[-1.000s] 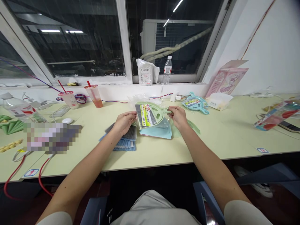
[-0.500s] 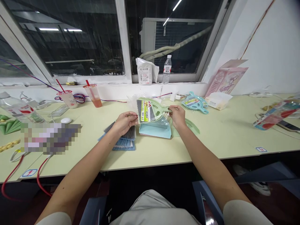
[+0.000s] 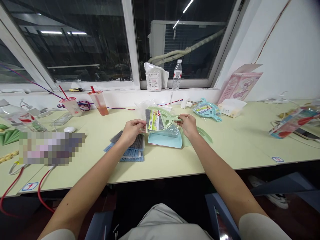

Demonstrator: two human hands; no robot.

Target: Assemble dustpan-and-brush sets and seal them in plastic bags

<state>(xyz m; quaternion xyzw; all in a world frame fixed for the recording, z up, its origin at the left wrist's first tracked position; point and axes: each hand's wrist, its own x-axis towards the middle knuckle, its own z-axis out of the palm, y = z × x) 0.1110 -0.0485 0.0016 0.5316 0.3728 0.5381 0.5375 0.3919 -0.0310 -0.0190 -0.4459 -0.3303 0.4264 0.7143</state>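
Between my hands is a green dustpan and brush set (image 3: 168, 117) with grey bristles and a printed label, in a clear wrapper. My left hand (image 3: 133, 131) pinches its bristle end at the left. At the other end, my right hand (image 3: 188, 124) is closed round the handle. Below the set, a light blue dustpan (image 3: 165, 140) lies on the table, with a green dustpan (image 3: 205, 134) partly hidden to its right. Several brush heads with grey and blue bristles (image 3: 132, 154) lie under and beside my left forearm.
A blue dustpan set (image 3: 207, 110) in plastic lies at the back, near a tissue pack (image 3: 232, 107) and a pink box (image 3: 241, 86). Two cups with red straws (image 3: 99, 102) stand back left. A water bottle (image 3: 177, 76) is on the sill. Another bottle (image 3: 292, 121) lies right.
Both hands keep hold of the green set, which has tilted slightly. The view has shifted a little; nothing else has visibly moved.
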